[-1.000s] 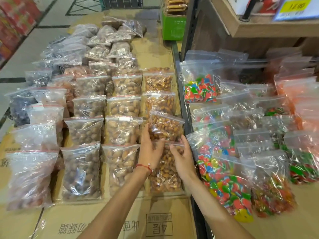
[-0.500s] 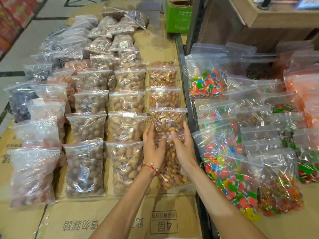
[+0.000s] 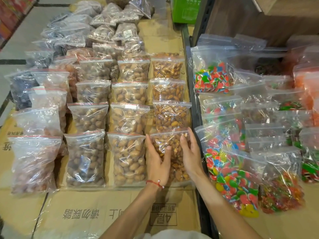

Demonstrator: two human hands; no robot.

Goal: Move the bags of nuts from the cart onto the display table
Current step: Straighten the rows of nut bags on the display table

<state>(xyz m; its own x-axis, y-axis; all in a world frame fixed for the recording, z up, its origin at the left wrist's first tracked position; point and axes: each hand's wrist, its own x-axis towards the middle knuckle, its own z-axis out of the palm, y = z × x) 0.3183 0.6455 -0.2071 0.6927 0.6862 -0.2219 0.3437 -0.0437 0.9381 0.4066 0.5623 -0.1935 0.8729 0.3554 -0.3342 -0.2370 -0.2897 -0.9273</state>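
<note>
Clear zip bags of nuts lie in rows on the cardboard-covered display table [image 3: 96,216]. The nearest bag of almonds [image 3: 175,160] ends the right column, its top tucked under the almond bag above it [image 3: 170,114]. My left hand [image 3: 156,164] rests along that bag's left side with the thumb laid across it. My right hand [image 3: 190,156] lies flat along its right side, fingers straight. A bag of larger pale nuts [image 3: 128,159] sits just left of my left hand. The cart is out of view.
A dark metal rail [image 3: 194,107] splits the table from a shelf on the right that holds bags of coloured candy [image 3: 234,180]. A green crate [image 3: 186,10] stands at the back. Tiled floor [image 3: 15,40] runs along the left edge.
Both hands have slid down from the bag above onto the sides of the nearest almond bag, which now lies flat. My head has leaned closer.
</note>
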